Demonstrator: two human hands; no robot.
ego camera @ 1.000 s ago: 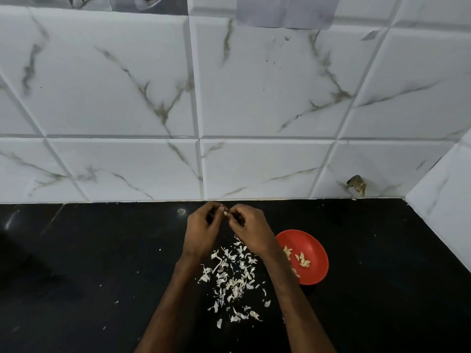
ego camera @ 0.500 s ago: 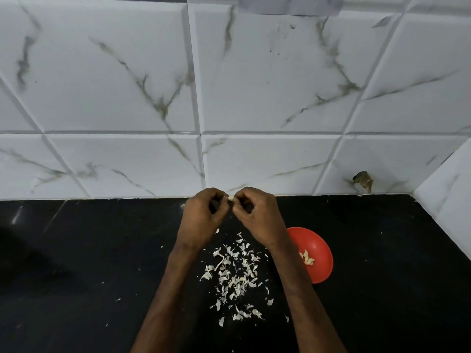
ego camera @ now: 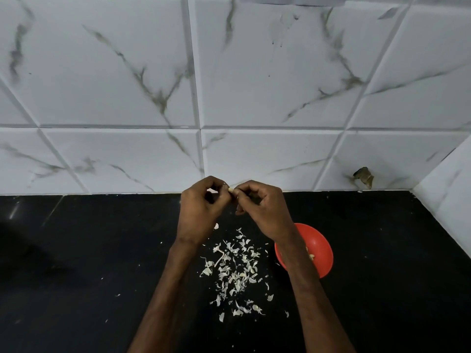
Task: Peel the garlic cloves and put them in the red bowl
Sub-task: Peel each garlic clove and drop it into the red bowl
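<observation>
A small pale garlic clove (ego camera: 231, 190) is pinched between the fingertips of both hands, held above the black counter near the wall. My left hand (ego camera: 201, 210) grips it from the left and my right hand (ego camera: 262, 210) from the right, fingers curled. The red bowl (ego camera: 318, 248) sits on the counter to the right, partly hidden by my right forearm; a few peeled cloves (ego camera: 311, 256) show inside it. A loose heap of white garlic skins (ego camera: 234, 271) lies on the counter between my forearms.
The black counter (ego camera: 89, 263) runs left and right under my arms. A white marbled tile wall (ego camera: 229, 98) stands behind it, with a side wall (ego camera: 448, 200) closing the right corner. A brown broken patch (ego camera: 364, 177) marks the wall at the right.
Both hands have risen together toward the wall, still pinching the clove. My right forearm now covers more of the red bowl.
</observation>
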